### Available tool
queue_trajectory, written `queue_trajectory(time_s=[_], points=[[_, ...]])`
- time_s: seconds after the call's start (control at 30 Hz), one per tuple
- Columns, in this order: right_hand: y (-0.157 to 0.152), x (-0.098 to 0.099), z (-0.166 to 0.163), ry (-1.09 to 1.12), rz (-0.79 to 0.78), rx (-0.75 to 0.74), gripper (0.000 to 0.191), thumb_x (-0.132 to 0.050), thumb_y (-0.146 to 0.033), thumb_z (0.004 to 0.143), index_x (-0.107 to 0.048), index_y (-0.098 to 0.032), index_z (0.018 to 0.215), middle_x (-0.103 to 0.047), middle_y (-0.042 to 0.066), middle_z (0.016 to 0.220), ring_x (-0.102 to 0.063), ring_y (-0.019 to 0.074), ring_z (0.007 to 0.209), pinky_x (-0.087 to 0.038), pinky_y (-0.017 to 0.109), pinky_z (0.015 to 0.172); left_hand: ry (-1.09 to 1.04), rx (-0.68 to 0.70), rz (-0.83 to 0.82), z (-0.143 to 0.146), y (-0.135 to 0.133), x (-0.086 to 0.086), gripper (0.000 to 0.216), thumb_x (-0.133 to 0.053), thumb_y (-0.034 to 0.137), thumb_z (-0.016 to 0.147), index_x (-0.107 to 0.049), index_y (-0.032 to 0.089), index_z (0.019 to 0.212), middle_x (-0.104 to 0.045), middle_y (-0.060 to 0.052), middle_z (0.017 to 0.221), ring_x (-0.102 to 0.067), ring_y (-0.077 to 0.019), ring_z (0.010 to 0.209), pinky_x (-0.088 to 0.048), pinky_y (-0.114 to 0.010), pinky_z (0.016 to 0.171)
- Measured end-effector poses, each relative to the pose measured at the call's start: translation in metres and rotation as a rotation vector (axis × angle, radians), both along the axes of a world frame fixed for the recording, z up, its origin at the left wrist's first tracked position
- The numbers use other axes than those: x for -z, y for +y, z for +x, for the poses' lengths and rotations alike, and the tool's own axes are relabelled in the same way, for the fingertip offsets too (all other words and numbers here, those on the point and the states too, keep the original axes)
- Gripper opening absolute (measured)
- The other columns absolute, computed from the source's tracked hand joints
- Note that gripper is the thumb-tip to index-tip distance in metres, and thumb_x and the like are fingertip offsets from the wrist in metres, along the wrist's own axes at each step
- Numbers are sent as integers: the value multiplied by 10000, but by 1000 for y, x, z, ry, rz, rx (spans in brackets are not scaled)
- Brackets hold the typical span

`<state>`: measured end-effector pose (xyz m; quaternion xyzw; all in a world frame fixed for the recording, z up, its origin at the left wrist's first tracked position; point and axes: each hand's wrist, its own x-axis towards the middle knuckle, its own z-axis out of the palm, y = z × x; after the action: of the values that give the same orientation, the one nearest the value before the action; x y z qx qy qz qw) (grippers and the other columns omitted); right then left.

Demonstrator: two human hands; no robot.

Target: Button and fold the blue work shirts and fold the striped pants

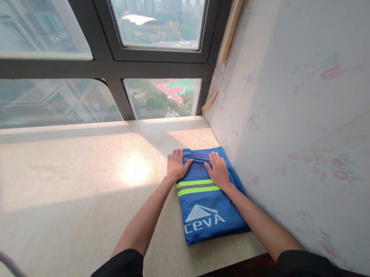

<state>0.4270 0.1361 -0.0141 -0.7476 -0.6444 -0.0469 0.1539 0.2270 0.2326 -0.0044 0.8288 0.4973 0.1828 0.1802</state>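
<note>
A folded blue garment [200, 204] with lime and grey reflective stripes and white "CEVA" lettering lies flat on the pale windowsill [80, 223], close to the wall. At its far left corner rests my left hand [176, 165], fingers stretched out and a ring on one of them. My right hand [219, 170] lies flat on the upper right part of the cloth, its wrist just past the stripes. Neither hand grips the fabric; both palms touch its top. The underside of the folded garment is hidden.
To the right rises a wall with floral wallpaper [320, 117]. Dark window frames [105, 69] stand behind the sill, with torn paper [210, 102] at the corner. A grey curved cord or tube [19, 275] shows at lower left. The sill's front edge [205, 274] runs below the garment.
</note>
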Motion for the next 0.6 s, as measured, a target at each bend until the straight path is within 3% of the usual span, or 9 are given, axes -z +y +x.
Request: queue_trajectory(time_s=[0.17,0.3,0.43,0.53,0.6], points=[[2,2,5,85,21,-14,563,-316,-440,1029,-503,-70,1410,-439,201,1522,-331,308,1456,-264,508,1170,-163,-111,-56,-10,6,2,667,-264,506,1009,-437,42,1457,-380,-219,1551,-335,-305,1459,-230,-465,1206],[4,-1,6,150,60,0,530,-301,-410,1032,-520,-85,1390,-479,185,1497,-355,281,1448,-272,492,1174,-257,-281,-155,-14,-13,-1,667,-268,475,1008,-358,26,1493,-330,-248,1567,-267,-318,1489,-205,-511,1209],[-3,-17,-4,141,57,54,574,-309,-426,1032,-495,-24,1398,-438,240,1510,-349,317,1448,-247,527,1183,-269,-338,-144,-19,-69,-6,808,-415,530,954,-223,4,1536,-176,-297,1604,-122,-382,1513,-188,-591,1192],[-26,-34,-26,113,74,26,647,-334,-481,1024,-406,-16,1468,-360,262,1549,-292,338,1474,-229,549,1189,-220,-178,-32,-28,-124,-9,731,-435,514,954,-300,84,1529,-212,-243,1615,-96,-380,1516,-200,-615,1183],[-51,-43,-46,88,80,-111,647,-343,-476,1024,-340,-59,1519,-321,223,1582,-244,313,1497,-206,537,1207,-154,-77,45,-34,-158,-9,681,-425,491,965,-351,87,1509,-229,-232,1614,-101,-375,1517,-200,-619,1185]])
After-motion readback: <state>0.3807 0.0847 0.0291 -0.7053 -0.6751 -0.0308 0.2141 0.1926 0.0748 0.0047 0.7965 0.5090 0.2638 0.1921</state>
